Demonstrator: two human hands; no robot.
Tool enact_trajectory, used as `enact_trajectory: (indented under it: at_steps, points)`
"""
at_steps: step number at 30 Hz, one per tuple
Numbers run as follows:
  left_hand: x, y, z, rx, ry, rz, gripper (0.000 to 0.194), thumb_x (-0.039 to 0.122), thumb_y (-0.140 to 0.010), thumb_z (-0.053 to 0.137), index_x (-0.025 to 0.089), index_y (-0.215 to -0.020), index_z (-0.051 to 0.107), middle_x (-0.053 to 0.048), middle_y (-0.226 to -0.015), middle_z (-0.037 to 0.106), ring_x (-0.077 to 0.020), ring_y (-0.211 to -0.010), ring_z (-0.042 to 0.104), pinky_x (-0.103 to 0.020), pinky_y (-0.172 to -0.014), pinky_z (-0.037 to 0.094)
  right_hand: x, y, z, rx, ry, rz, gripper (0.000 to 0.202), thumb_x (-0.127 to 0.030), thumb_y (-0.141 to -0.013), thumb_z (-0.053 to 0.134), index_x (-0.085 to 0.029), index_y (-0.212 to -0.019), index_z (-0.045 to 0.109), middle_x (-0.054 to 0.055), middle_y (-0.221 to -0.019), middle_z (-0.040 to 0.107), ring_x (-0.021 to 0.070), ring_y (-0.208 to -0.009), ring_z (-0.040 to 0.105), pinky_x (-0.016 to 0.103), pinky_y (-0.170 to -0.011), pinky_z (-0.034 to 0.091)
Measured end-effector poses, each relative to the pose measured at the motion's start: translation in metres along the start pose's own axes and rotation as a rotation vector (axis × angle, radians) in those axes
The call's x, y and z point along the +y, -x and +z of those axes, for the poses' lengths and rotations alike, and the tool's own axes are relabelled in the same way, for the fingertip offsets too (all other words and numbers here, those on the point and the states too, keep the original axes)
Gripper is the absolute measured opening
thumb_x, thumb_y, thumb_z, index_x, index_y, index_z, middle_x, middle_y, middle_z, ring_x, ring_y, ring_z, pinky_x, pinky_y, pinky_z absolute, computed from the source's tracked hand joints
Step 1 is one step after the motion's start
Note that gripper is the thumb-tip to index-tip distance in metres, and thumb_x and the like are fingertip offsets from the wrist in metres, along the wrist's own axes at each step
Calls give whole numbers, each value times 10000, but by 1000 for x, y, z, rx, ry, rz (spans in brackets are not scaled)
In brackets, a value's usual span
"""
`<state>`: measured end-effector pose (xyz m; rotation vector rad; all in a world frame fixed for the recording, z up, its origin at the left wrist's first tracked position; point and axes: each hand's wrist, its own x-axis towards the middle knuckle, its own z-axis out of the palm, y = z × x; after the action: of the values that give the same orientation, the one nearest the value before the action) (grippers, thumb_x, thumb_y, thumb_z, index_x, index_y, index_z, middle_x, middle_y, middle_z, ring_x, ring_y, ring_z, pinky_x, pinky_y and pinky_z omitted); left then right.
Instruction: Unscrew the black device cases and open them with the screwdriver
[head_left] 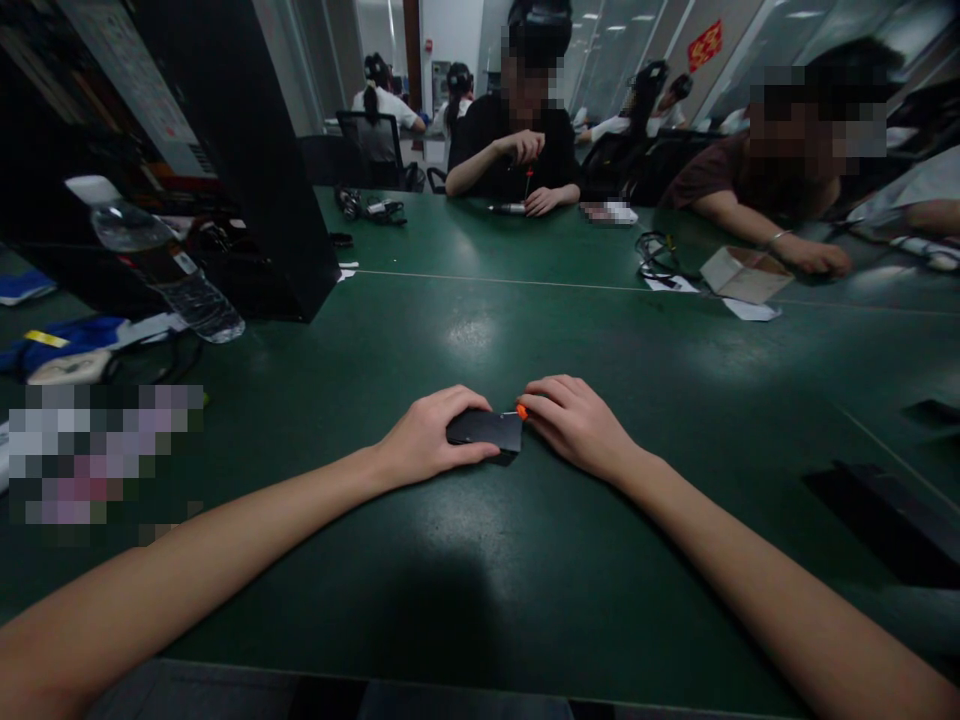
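Observation:
A small black box-shaped case (491, 430) rests on the green table. My left hand (431, 435) grips it from the left, with the thumb along the near side and the fingers over the far side. At the case's right end, my right hand (577, 425) pinches a small screwdriver by its orange handle (522, 411). Its thin metal shaft points left over the top of the case. Whether the tip sits in a screw is too small to tell. Part of the handle is hidden by my right fingers.
A water bottle (169, 265) leans at the left beside a black cabinet (247, 150). Across the table (465, 560), one person holds a red screwdriver (529, 178); another reaches past an open white box (746, 273). Cables (656, 255) lie nearby. A dark block (892, 515) is at right.

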<state>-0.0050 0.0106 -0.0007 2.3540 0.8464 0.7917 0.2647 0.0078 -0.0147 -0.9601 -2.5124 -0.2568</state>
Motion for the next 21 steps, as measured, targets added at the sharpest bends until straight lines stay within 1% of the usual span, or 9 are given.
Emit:
enact_trajectory:
  at_steps: [6, 8, 10, 12, 14, 16, 18, 21]
  points:
    - [3, 0, -1, 24, 58, 30, 374, 436, -856, 761, 184, -1115, 664, -67, -1087, 708, -224, -1003, 665, -343, -904, 501, -1, 2, -1, -13, -103, -4, 242, -262, -1028, 479, -140, -1131, 660, 134, -1068, 721, 234, -952, 633, 371, -811, 515]
    - [3, 0, -2, 48, 103, 0, 362, 433, -847, 765, 181, -1095, 683, -69, -1079, 717, -226, -996, 668, -347, -908, 499, -1, 3, -1, -12, -129, 9, 235, -268, -1026, 481, -148, -1130, 654, 130, -1058, 723, 235, -947, 639, 371, -815, 517]
    - [-1, -2, -2, 119, 211, -86, 363, 457, -850, 745, 173, -1071, 697, -76, -1050, 724, -231, -979, 669, -353, -899, 500, 0, 3, -1, -6, -166, 45, 228, -274, -1026, 480, -152, -1131, 642, 125, -1039, 720, 231, -929, 640, 366, -818, 520]
    - [-9, -5, -3, 241, 411, -217, 407, 525, -865, 695, 153, -1032, 697, -77, -946, 720, -222, -902, 668, -347, -844, 510, 1, 5, -1, 1, -198, 97, 223, -277, -1027, 478, -147, -1126, 631, 116, -999, 712, 221, -898, 638, 353, -811, 522]
    - [-18, -10, -4, 364, 680, -353, 486, 608, -881, 626, 136, -981, 681, -57, -797, 673, -191, -777, 639, -327, -767, 515, 3, 6, -1, 0, -216, 147, 216, -279, -1026, 481, -145, -1114, 627, 102, -955, 700, 211, -873, 637, 342, -795, 523]
    - [-25, -15, -6, 442, 950, -452, 513, 635, -898, 582, 132, -958, 665, -34, -722, 616, -159, -694, 597, -299, -708, 511, 5, 8, 0, -8, -215, 179, 209, -296, -1021, 500, -151, -1099, 629, 91, -930, 690, 209, -862, 634, 338, -778, 520]
    - [-27, -18, -9, 465, 1167, -517, 493, 613, -921, 560, 131, -958, 657, -24, -709, 590, -134, -640, 559, -264, -646, 495, 7, 9, 2, -13, -211, 203, 204, -317, -1014, 520, -164, -1093, 630, 84, -927, 687, 210, -861, 635, 339, -771, 517]
    - [-24, -20, -13, 414, 1369, -574, 489, 563, -979, 487, 108, -966, 666, -26, -690, 576, -112, -559, 512, -241, -585, 463, 8, 10, 5, -15, -209, 227, 204, -333, -1009, 530, -180, -1105, 626, 82, -933, 686, 211, -861, 635, 347, -773, 516]
